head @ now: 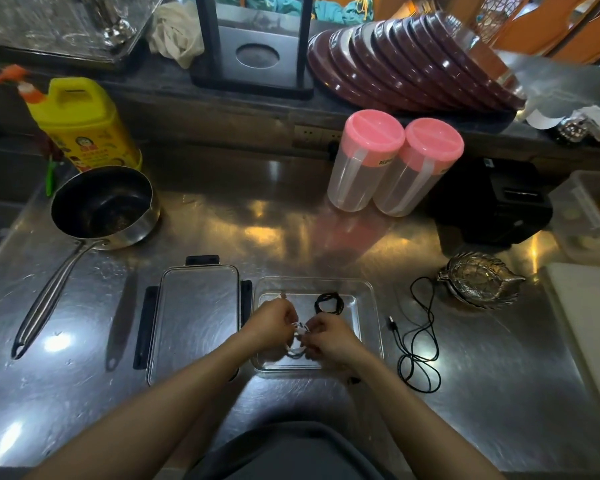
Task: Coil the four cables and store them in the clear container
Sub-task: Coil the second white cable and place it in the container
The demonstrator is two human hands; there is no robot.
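1. Hands meet over the clear container [368, 289], which sits on the steel surface [482, 393] near its front edge.
2. Left hand [272, 322] has its grip curled on a white cable [300, 329]; right hand [328, 336] pinches the same cable from the other side. The white loops hang between them, just above the container's floor.
3. Coiled black cable [328, 303] lies inside the container, toward its far side.
4. Loose black cable [420, 337] sprawls uncoiled on the surface just beside the container's right wall, its plug end [391, 322] nearest that wall.
5. Container lid [194, 317], with black clasps, lies flat just left of the container.
6. Saucepan [101, 206] stands toward the far left, its long handle pointing at the front edge; a yellow bottle [84, 126] is behind it.
7. Two pink-lidded jars [392, 161] stand together near the back; a silver leaf-shaped dish [478, 280] rests to the right, beyond the loose cable.
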